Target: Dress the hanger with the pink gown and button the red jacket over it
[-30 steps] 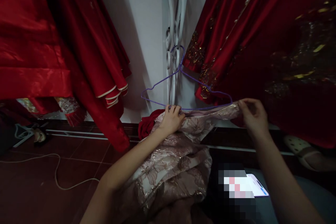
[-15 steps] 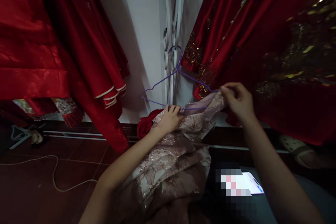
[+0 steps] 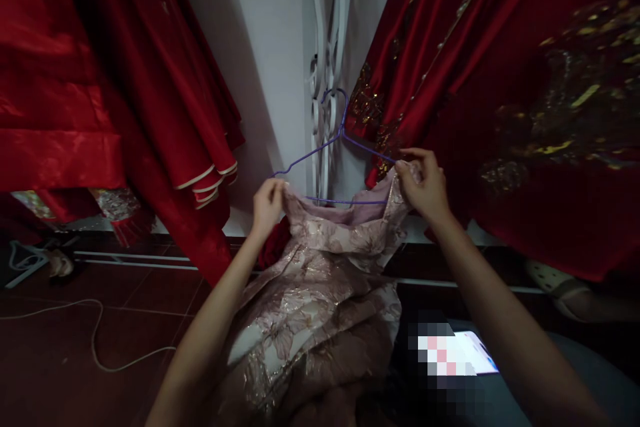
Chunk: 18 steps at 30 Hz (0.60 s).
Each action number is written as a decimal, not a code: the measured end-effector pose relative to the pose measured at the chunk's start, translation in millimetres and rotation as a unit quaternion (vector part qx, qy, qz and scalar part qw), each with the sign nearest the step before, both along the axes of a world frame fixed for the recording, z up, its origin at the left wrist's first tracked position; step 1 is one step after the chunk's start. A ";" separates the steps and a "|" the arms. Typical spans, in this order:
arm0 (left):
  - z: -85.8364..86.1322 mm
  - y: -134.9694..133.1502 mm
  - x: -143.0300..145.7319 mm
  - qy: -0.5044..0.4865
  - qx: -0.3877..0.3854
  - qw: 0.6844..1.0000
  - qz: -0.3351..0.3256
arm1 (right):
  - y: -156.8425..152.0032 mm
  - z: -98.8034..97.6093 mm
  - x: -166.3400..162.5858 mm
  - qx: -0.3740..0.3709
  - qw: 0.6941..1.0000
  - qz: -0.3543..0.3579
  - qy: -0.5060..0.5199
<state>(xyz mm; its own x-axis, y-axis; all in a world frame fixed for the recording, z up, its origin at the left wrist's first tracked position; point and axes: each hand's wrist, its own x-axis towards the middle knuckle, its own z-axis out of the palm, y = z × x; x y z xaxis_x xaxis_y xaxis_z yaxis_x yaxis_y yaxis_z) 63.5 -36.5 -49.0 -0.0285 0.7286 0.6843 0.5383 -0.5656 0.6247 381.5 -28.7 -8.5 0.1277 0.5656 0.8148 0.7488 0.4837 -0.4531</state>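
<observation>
A pale pink floral dress (image 3: 320, 267) with a metallic sheen spreads below a purple wire hanger (image 3: 315, 149). My left hand (image 3: 269, 205) is closed on the dress's left shoulder strap, at the hanger's left end. The right shoulder strap is pinched in my right hand (image 3: 424, 187), by the hanger's right end. Between the two hands the hanger's bottom bar crosses the open neckline, in front of the lilac lining. The hanger's hook loops at a white metal scrollwork post (image 3: 331, 33). The lower dress drapes toward me.
Red garments (image 3: 195, 113) hang on the left, and a red gown (image 3: 450, 113) with gold sequins hangs on the right. A lit phone (image 3: 480, 352) lies at lower right. A white cable (image 3: 95, 333) crosses the tiled floor. Someone's foot in a light clog (image 3: 555, 283) shows at right.
My left hand has moved left from the middle of the neckline to the left strap, which now reaches the hanger's left end. My right hand has shifted slightly left with the right strap.
</observation>
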 end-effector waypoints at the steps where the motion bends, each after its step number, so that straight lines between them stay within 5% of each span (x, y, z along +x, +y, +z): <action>1: -3.3 5.5 -16.1 -0.029 -0.013 0.998 0.050 | 0.2 2.4 2.9 -0.007 1.000 0.002 -0.010; 5: -30.0 24.4 -55.8 -0.032 -0.080 0.981 0.173 | 2.1 8.1 13.8 -0.038 0.998 0.012 -0.041; 9: -50.5 32.6 -60.5 -0.031 -0.083 0.977 0.192 | 5.8 8.4 19.9 -0.028 0.998 0.037 -0.042; 18: -38.6 20.5 -56.1 0.011 -0.053 0.971 0.234 | 8.4 5.9 20.7 -0.013 0.999 0.035 -0.019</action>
